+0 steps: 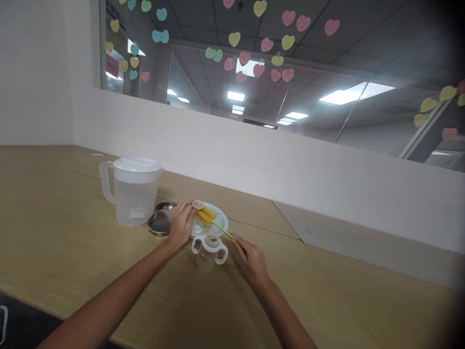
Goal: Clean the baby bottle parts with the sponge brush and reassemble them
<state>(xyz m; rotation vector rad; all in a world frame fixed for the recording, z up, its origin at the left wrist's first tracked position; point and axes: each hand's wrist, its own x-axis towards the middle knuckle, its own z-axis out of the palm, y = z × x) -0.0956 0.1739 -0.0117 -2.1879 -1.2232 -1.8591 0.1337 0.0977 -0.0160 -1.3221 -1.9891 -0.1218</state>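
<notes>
My left hand (182, 224) pinches a small round translucent bottle cap (198, 204) above the white plate. In my right hand (250, 259) is the thin green handle of a bottle brush (206, 215), whose yellow sponge head meets or lies just under the cap; which of the two I cannot tell. Between my hands a clear baby bottle (206, 258) stands upright and uncapped, with white handles on both sides. Behind it, the white plate (223, 224) bears a small white ring-like part (196, 230), partly hidden by my left hand.
A translucent lidded pitcher (135, 198) with liquid in it stands to the left. Beside it lies a shallow metal tray (160, 222), partly behind my left hand. The wooden table (90, 252) meets a white wall (218, 150), with a window above bearing heart-shaped notes.
</notes>
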